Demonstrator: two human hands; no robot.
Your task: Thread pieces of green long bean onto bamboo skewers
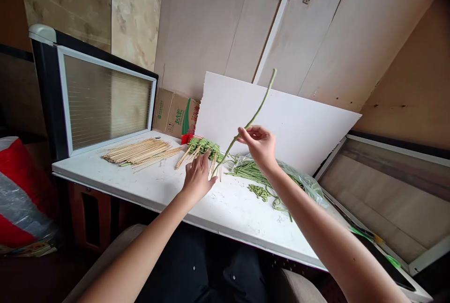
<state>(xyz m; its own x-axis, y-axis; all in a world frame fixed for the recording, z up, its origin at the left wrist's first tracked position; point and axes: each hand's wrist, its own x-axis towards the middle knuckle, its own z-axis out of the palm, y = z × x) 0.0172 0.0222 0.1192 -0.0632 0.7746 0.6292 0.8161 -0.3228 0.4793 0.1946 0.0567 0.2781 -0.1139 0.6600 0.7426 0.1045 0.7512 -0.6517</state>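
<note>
A long green bean (pixel 262 105) slants upward across the middle of the view. My right hand (pixel 259 146) pinches it partway along between thumb and fingers. My left hand (pixel 197 175) is at the bean's lower end, thumb spread from the fingers; whether it touches the bean I cannot tell. Just beyond the left hand lies a pile of cut green bean pieces on skewers (pixel 204 146). Below and behind the right hand, more long beans (pixel 250 172) lie partly inside a clear plastic bag (pixel 309 183).
On the white table (pixel 242 218), bare wooden skewers (pixel 137 151) lie in a heap at left. Short bean scraps (pixel 258 191) sit at right of centre. A cardboard box (pixel 176 113) and a white board (pixel 281 120) stand against the wall. Framed panels (pixel 108 101) border the table.
</note>
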